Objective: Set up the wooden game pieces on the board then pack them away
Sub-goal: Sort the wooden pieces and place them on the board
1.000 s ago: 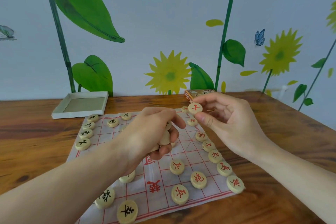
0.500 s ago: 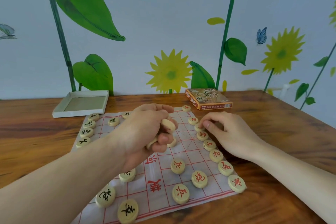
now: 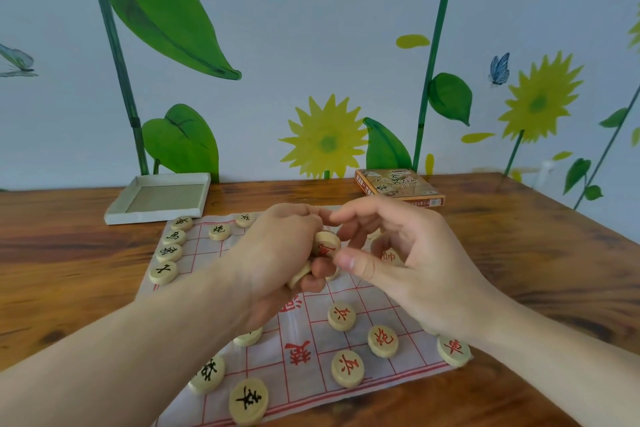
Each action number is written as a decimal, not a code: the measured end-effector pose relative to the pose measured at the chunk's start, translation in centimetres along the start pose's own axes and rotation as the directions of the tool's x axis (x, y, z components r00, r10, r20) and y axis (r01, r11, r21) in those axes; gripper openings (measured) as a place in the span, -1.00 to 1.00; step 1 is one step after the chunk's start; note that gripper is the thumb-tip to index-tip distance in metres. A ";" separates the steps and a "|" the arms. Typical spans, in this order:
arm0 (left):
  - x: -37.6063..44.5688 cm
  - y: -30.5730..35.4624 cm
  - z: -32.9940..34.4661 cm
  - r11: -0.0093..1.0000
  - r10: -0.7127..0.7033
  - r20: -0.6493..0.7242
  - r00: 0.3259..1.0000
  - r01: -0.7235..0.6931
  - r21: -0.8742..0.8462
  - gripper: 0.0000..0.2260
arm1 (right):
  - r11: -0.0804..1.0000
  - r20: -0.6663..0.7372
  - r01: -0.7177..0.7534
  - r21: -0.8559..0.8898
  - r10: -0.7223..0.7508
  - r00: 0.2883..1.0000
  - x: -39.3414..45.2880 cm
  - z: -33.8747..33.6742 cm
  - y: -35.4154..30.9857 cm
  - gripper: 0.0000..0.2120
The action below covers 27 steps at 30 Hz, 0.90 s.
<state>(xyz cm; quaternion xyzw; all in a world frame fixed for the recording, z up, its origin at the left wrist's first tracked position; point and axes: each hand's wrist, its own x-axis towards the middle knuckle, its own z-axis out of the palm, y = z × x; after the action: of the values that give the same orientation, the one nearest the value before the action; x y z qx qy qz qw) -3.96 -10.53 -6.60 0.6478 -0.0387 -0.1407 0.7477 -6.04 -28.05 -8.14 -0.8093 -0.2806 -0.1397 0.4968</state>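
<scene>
A white sheet board (image 3: 301,388) with a red grid lies on the wooden table. Round wooden pieces stand on it: black-lettered ones along the left edge (image 3: 169,252) and near front (image 3: 248,399), red-lettered ones at the right front (image 3: 382,340). My left hand (image 3: 277,253) is curled round several loose pieces above the board's middle; a red-lettered piece (image 3: 325,244) sticks out at its fingertips. My right hand (image 3: 408,263) reaches in from the right, thumb and fingers closing round that same piece. More pieces are hidden under both hands.
An open white box tray (image 3: 157,197) sits at the back left of the table. The printed box lid (image 3: 400,186) lies at the back right. A wall with painted sunflowers and leaves stands right behind the table.
My right hand set a red piece down on the right column, then lifted and moved left to meet my left hand. My left hand stayed over the board's middle with its pieces.
</scene>
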 end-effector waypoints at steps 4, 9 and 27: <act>-0.6 -0.1 0.5 0.998 -0.009 0.050 0.999 0.006 0.066 -0.72 | 0.999 -0.007 0.032 0.032 -0.032 0.999 -0.1 0.2 -0.8 -0.81; -0.9 0.5 0.1 1.000 -0.018 0.095 0.995 0.017 0.015 -0.67 | 0.989 -0.108 -0.017 0.146 0.033 0.994 0.4 -0.2 -0.8 -0.85; -1.0 0.6 0.2 0.989 0.104 0.084 0.991 -0.112 0.094 -0.76 | 0.979 -0.115 -0.072 0.189 0.095 0.989 0.9 -0.8 0.2 -0.62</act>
<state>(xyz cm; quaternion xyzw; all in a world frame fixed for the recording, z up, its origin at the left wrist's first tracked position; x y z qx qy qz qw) -4.82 -10.39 -5.86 0.6748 -0.1101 -0.1234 0.7193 -5.15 -28.52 -7.40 -0.7608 -0.2268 -0.1419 0.5912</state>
